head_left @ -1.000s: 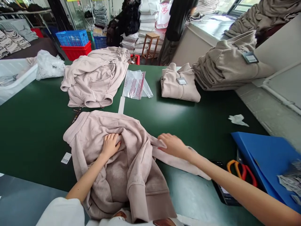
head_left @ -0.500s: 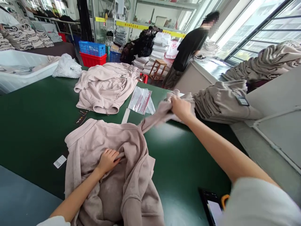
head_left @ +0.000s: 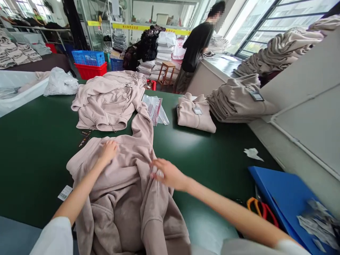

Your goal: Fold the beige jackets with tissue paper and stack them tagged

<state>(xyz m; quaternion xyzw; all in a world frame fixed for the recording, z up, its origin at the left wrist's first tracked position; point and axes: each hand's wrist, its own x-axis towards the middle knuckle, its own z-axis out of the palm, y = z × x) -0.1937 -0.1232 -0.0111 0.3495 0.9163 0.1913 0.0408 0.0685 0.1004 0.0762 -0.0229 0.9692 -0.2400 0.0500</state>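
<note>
A beige-pink zip jacket [head_left: 127,209] lies loosely spread on the green table in front of me, one sleeve [head_left: 143,124] stretched away toward the back. My left hand [head_left: 108,152] rests on its upper part near the collar, fingers laid over the fabric. At the jacket's right shoulder is my right hand [head_left: 168,173], thumb and fingers apart and touching the cloth. A white barcode tag [head_left: 65,193] sticks out at the left edge. Dark hang tags [head_left: 84,140] lie just beyond the collar.
More beige jackets [head_left: 108,102] lie behind, beside clear plastic bags [head_left: 156,109]. A folded jacket [head_left: 195,113] and a folded stack [head_left: 233,101] are at right. Orange-and-red-handled scissors [head_left: 261,210] lie by a blue folder [head_left: 284,198]. A person in black [head_left: 196,46] stands beyond.
The right hand has let go of the sleeve, which now lies toward the back, and come back to the jacket's shoulder. My left hand has moved up toward the collar. The view has turned right.
</note>
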